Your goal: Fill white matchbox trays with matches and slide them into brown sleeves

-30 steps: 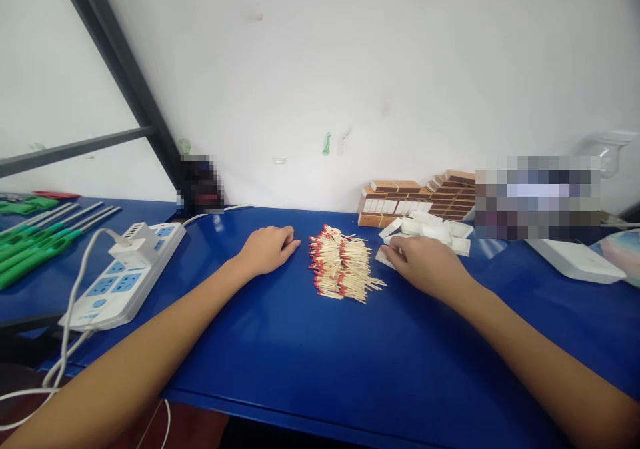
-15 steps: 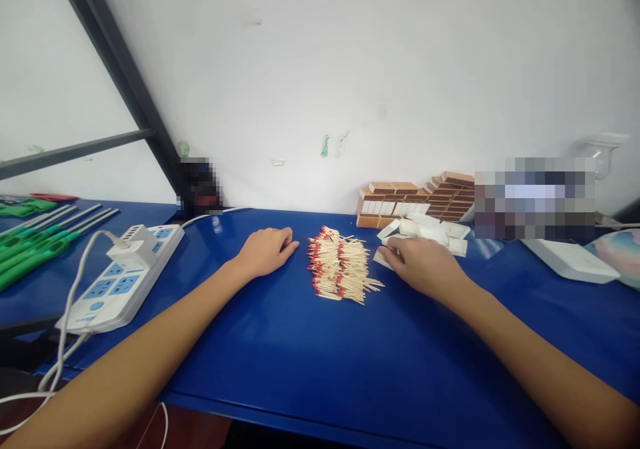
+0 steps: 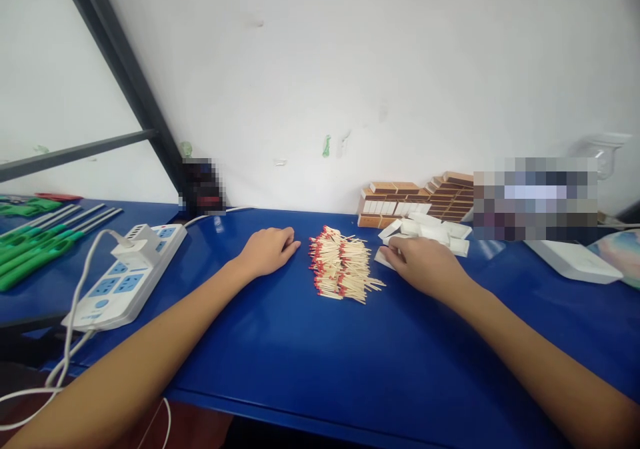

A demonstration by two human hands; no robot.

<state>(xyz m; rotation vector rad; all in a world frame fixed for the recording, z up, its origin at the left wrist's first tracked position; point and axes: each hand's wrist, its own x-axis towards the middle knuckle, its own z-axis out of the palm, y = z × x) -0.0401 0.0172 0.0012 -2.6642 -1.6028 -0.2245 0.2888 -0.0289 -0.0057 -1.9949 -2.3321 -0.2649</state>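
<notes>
A person sits at a blue table (image 3: 320,349) with 2 bare forearms stretched out across it. Between the hands lies a pile of matches (image 3: 343,272), pale sticks with red heads, most heads pointing left.

The left hand (image 3: 267,250) rests palm down on the table just left of the pile, fingers loosely curled and holding nothing.

The right hand (image 3: 425,262) lies palm down just right of the pile. Its fingertips touch a flat white tray (image 3: 381,257) at the near edge of a cluster of white matchbox trays (image 3: 435,231). Whether the fingers pinch the tray or only rest on it cannot be told.

Behind the trays, against the white wall, stands a stack of brown matchbox sleeves (image 3: 423,199). Far left are a white power strip (image 3: 125,275) with a plug in it and green-handled tools (image 3: 35,249). Far right lies a flat white box (image 3: 575,261).
</notes>
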